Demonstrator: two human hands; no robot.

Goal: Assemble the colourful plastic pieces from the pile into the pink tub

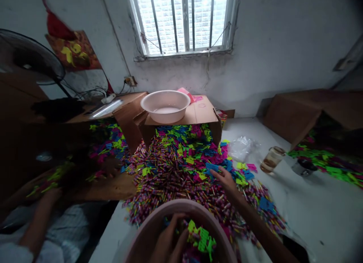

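Observation:
My right hand [225, 179] reaches over the heap, its thumb and fingers closed on a flat blue plastic piece [212, 167]. My left hand [171, 238] is down inside a pink basin [184, 203] close to me. Its fingers are curled, and what they hold is hidden in shadow. Yellow-green plastic pieces [203, 238] lie in the basin beside it, with small wrapped sticks among them. Past the basin spreads a large heap of wrapped sticks [167, 179]. Green, blue and pink plastic pieces [187, 136] spill onto it from an open cardboard box [205, 109].
An empty-looking pale basin [166, 113] stands on the box. To the right are a plastic bag [242, 148], a jar [272, 159], a dark cup [304, 167] and another carton [295, 108]. At left, a co-worker's hands [52, 196] handle pieces near a fan [31, 58].

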